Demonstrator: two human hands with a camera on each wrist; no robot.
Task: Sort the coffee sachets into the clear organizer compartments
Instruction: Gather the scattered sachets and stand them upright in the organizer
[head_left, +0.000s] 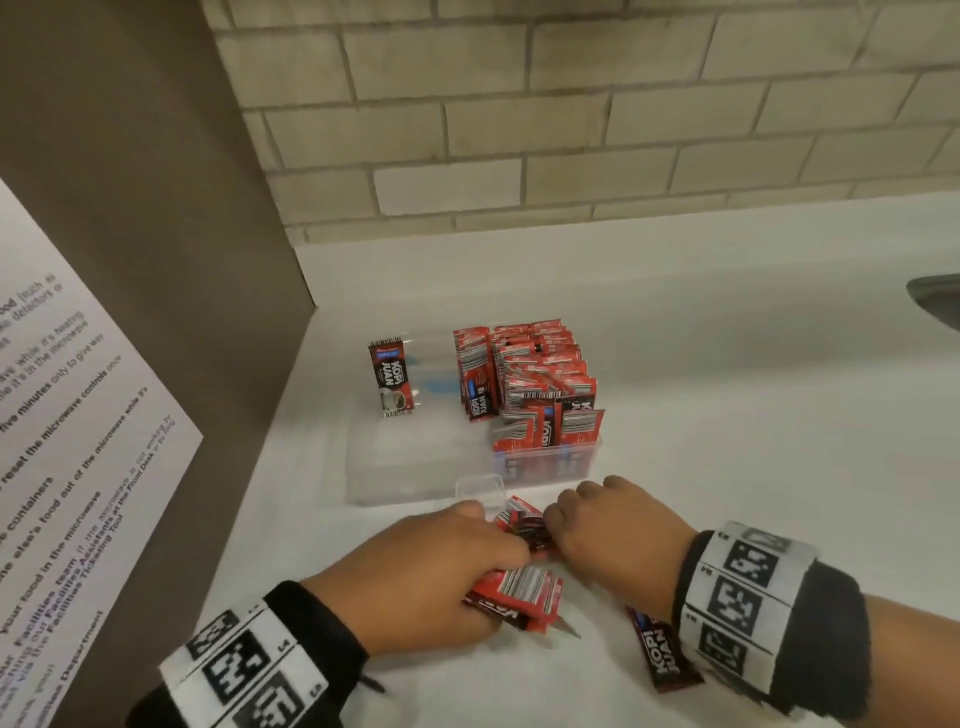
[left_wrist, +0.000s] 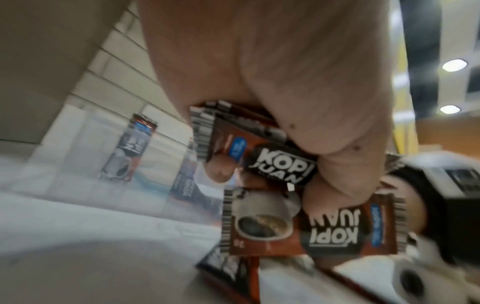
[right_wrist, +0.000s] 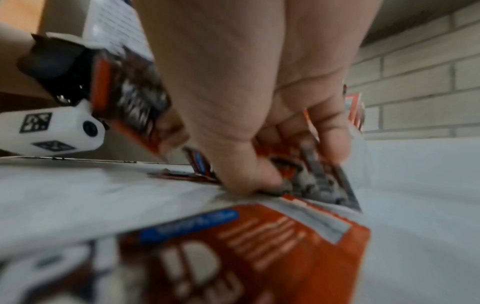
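Observation:
A clear organizer (head_left: 415, 467) stands on the white counter. Its right compartments are packed with upright red coffee sachets (head_left: 540, 384), and one sachet (head_left: 390, 378) leans alone at its back left. In front of it, my left hand (head_left: 441, 566) grips a stack of sachets (head_left: 519, 592), seen close in the left wrist view (left_wrist: 259, 152). My right hand (head_left: 597, 525) pinches a few sachets (head_left: 524, 525) lying on the counter, thumb and fingers curled onto them (right_wrist: 306, 181). A loose sachet (head_left: 660, 654) lies by my right wrist.
A brown cabinet side (head_left: 156, 260) with a printed paper notice (head_left: 67, 441) rises on the left. A brick-tile wall (head_left: 571, 130) closes the back. A dark curved object (head_left: 935, 301) shows at the right edge of the counter.

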